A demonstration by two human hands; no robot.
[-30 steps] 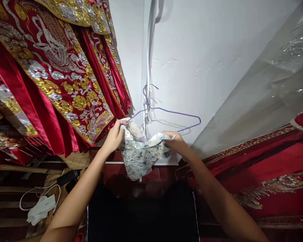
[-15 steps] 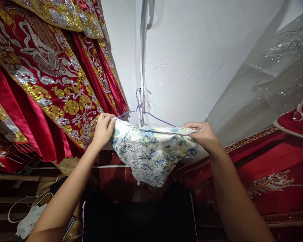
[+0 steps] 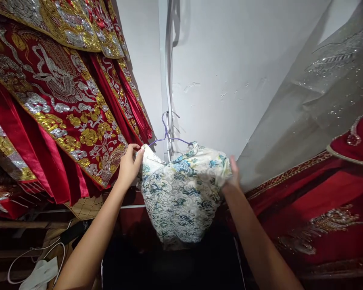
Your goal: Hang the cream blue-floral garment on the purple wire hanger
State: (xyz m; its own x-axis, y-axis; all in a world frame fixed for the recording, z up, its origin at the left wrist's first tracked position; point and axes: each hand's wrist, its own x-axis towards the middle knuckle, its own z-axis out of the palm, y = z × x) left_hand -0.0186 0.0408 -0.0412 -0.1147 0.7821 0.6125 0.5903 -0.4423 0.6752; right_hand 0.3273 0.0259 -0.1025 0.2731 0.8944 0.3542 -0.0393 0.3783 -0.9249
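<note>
A short-sleeved top (image 3: 178, 201) in white with a blue, green and yellow floral print hangs on a thin purple hanger (image 3: 161, 139), which is hooked at a white upright pole (image 3: 166, 76). My left hand (image 3: 129, 166) pinches the top's left shoulder by the collar, thumb and fingers closed on the cloth. At the opposite sleeve is my right hand (image 3: 233, 177), blurred and partly covered by fabric, with fingertips pointing up past the sleeve edge; its grip cannot be made out. The hanger's right arm goes in under the open neckline.
Red garments (image 3: 63, 96) with gold and silver embroidery hang close on the left. Sheer sparkly fabric (image 3: 320, 92) and a red beaded garment (image 3: 329, 193) are on the right. A white wall (image 3: 224, 56) stands behind the hanger. A white cable (image 3: 12, 264) lies low on the left.
The top's right shoulder now sits over the hanger's right arm, and its front hangs lower and spread out. My right hand has moved down and slightly inward from the top edge to the sleeve.
</note>
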